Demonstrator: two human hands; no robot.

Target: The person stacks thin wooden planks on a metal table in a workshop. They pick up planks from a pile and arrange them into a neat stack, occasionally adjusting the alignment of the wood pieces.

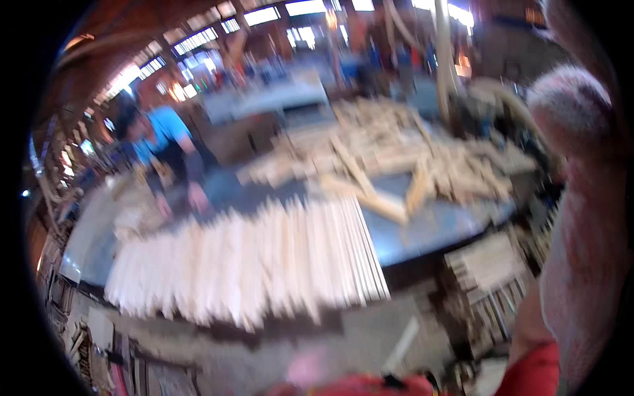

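My right hand [573,109] is raised very close to the camera at the right edge, in what looks like a fuzzy whitish-pink glove; its fingers are cut off or blurred, so I cannot tell what it holds. A red sleeve [531,373] shows below it. At the lower edge, a smeared pink shape looks like my left hand [307,367], in front of red clothing; its fingers do not show. Beyond it, a wide row of pale wooden strips [244,261] lies side by side along the near edge of the metal-topped table [429,231].
Across the table, a co-worker in a blue shirt [168,125] leans over with both hands low near the strips. A loose heap of wooden pieces [383,145] covers the table's right part. Stacked boards [485,264] stand at the lower right. A pale post [444,59] rises behind.
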